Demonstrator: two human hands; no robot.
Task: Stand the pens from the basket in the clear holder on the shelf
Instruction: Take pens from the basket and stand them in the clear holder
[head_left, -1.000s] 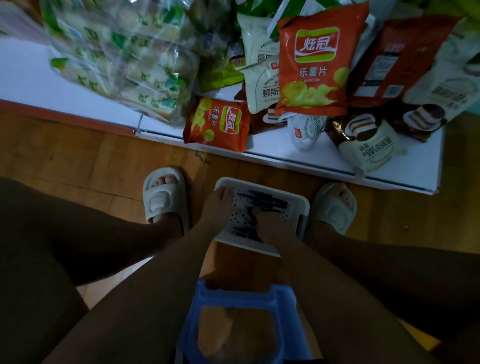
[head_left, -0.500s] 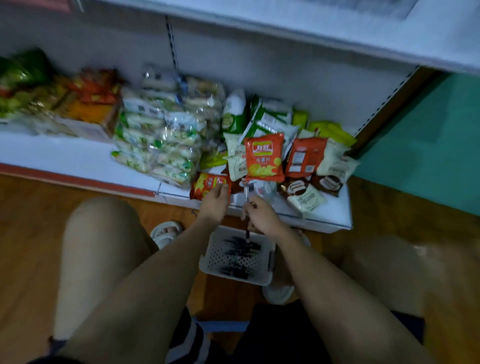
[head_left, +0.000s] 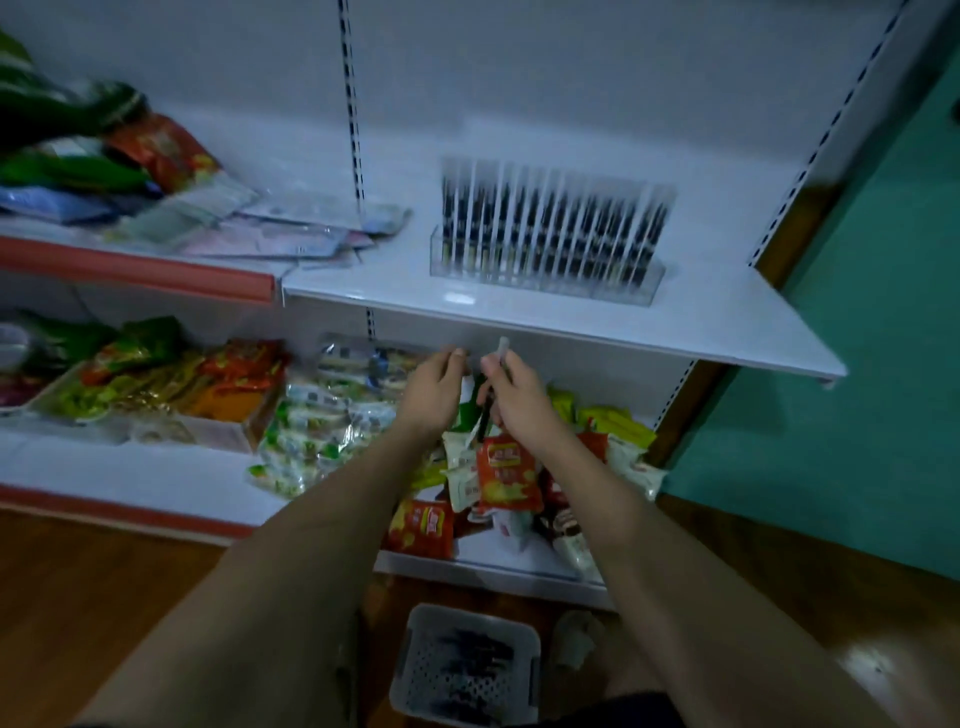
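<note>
1. The right hand (head_left: 511, 395) is closed around one pen (head_left: 492, 382), its pale tip poking up past the fingers and its dark barrel hanging below the palm; the pen sits just under the front edge of the shelf (head_left: 566, 317), well short of the clear holder (head_left: 545, 267)
2. The left hand (head_left: 434, 387) is just beside the right one, fingers loosely curled with thumb and forefinger close together; whether it pinches anything cannot be told
3. The clear holder stands on the shelf above both hands, already filled with a row of upright dark pens (head_left: 550, 223); blur smears their tops
4. The basket (head_left: 467, 667) lies on the wooden floor (head_left: 104, 597) well below the shelf, between the forearms, with blurred dark pens lying across its perforated bottom
5. Half a second ago both hands were low, just over the basket and in front of the snack bags (head_left: 506, 470); now they are raised to the shelf edge and the basket is far beneath them
6. The view has tilted up as well: the holder and its shelf were out of sight earlier and now fill the upper middle, while the snack bags on the bottom shelf are partly covered by the wrists
</note>
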